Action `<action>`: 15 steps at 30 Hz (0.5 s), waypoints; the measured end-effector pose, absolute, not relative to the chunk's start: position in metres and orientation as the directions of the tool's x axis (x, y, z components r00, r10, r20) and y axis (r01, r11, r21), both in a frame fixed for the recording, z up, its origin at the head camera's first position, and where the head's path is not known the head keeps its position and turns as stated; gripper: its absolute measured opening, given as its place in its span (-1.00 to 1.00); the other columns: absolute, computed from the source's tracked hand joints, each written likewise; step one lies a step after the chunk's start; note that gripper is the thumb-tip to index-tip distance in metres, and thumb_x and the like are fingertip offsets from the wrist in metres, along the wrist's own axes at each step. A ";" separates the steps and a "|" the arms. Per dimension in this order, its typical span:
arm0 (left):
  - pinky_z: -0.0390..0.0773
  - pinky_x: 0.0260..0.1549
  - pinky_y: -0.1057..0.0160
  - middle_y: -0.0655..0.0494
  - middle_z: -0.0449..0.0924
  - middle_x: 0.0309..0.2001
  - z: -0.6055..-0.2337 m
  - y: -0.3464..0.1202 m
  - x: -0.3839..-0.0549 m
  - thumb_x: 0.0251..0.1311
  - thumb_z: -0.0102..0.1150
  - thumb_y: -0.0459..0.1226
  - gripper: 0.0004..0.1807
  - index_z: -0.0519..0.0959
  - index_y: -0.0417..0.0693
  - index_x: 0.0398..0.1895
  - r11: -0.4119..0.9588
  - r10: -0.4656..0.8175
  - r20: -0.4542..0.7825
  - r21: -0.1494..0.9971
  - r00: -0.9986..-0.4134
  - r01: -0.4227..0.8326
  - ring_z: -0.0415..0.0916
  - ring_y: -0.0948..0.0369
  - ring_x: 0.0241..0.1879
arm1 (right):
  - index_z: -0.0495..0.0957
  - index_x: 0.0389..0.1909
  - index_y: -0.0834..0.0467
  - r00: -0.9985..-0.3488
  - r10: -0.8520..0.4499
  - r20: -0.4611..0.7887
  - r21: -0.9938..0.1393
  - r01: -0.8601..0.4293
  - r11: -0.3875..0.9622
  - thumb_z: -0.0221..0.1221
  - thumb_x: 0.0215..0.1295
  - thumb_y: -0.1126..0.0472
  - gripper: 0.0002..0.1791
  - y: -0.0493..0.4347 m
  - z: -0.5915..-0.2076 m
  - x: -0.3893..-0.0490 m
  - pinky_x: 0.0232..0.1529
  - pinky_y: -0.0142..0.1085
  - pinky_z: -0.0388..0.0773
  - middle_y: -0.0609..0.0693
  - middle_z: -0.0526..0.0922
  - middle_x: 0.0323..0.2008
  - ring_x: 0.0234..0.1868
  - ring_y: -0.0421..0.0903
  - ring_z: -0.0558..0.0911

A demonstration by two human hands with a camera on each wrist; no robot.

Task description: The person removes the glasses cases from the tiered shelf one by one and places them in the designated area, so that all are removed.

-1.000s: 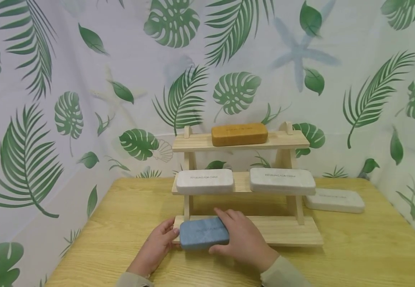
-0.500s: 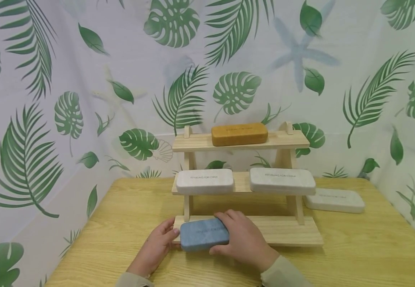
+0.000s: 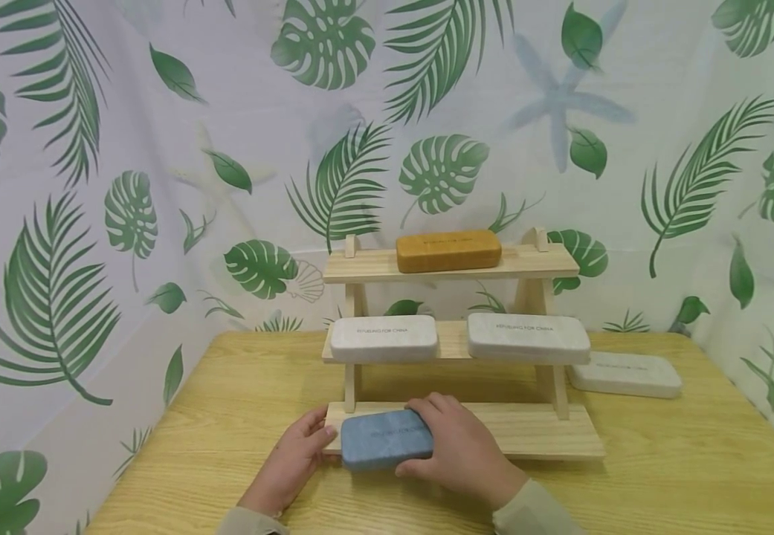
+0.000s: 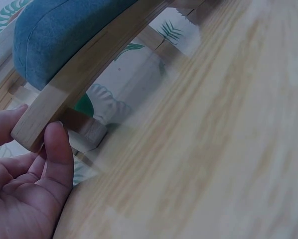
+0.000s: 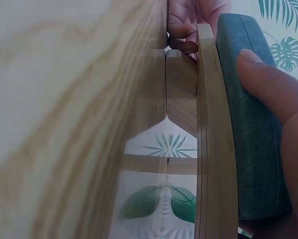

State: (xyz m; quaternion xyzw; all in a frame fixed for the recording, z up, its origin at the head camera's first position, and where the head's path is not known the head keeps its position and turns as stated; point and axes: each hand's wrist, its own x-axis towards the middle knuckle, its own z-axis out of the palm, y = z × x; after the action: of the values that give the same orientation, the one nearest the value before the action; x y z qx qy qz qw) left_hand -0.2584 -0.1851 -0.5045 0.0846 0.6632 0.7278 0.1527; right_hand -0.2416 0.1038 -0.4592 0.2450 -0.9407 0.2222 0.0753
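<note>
A blue glasses case [image 3: 385,440] lies slightly askew on the bottom tier of a wooden display rack [image 3: 547,438], its front edge reaching over the board. My right hand [image 3: 463,457] grips the case's right end from above, thumb at the front side. In the right wrist view the thumb [image 5: 268,82] presses along the case's face. My left hand [image 3: 293,457] pinches the left end of the bottom board, and the left wrist view shows a fingertip under the board end [image 4: 32,132]. That hand is just left of the case.
An orange glasses case [image 3: 449,251] sits on the top tier. Two pale cases, one left [image 3: 384,338] and one right [image 3: 529,336], occupy the middle tier. Another pale case [image 3: 625,374] lies on the table [image 3: 688,468] behind the rack's right side. A leaf-print curtain [image 3: 226,111] hangs behind.
The blue case and my right hand have shifted slightly to the right along the bottom tier. My left hand stays at the board's end.
</note>
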 end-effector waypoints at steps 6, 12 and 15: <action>0.59 -0.01 0.13 -0.36 0.26 0.39 -0.505 -0.185 -0.258 0.56 0.01 -0.18 -0.22 -0.10 -0.41 0.57 -0.068 0.329 -0.078 0.992 -0.941 -0.106 0.50 0.10 0.11 | 0.53 0.24 -0.02 -0.872 -0.423 0.245 -0.404 -0.489 0.773 0.50 -0.15 -0.39 -0.07 0.109 -0.460 -0.238 0.06 -0.09 0.54 -0.16 0.54 0.01 0.03 -0.11 0.50; 0.58 -0.01 0.13 -0.39 0.21 0.42 -0.505 -0.185 -0.257 0.55 0.03 -0.17 -0.22 -0.07 -0.41 0.57 -0.050 0.317 -0.079 0.994 -0.945 -0.100 0.47 0.07 0.16 | 0.55 0.17 -0.05 -0.870 -0.426 0.249 -0.418 -0.494 0.763 0.52 -0.16 -0.36 -0.15 0.120 -0.458 -0.231 0.00 -0.09 0.55 -0.19 0.54 -0.01 -0.01 -0.15 0.49; 0.59 -0.01 0.12 -0.42 0.13 0.45 -0.505 -0.187 -0.257 0.54 0.04 -0.14 -0.19 -0.10 -0.41 0.57 -0.043 0.324 -0.084 0.994 -0.942 -0.104 0.44 0.05 0.19 | 0.56 0.16 -0.05 -0.868 -0.426 0.254 -0.419 -0.496 0.761 0.51 -0.17 -0.39 -0.13 0.126 -0.456 -0.228 0.02 -0.08 0.55 -0.19 0.55 0.00 0.01 -0.15 0.49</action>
State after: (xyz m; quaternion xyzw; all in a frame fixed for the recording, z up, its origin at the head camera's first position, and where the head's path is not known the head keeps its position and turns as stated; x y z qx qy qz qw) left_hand -0.2574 -0.1866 -0.5046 0.0815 0.6753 0.7177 0.1491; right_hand -0.2279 0.1258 -0.4562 0.2466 -0.9355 0.2427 0.0719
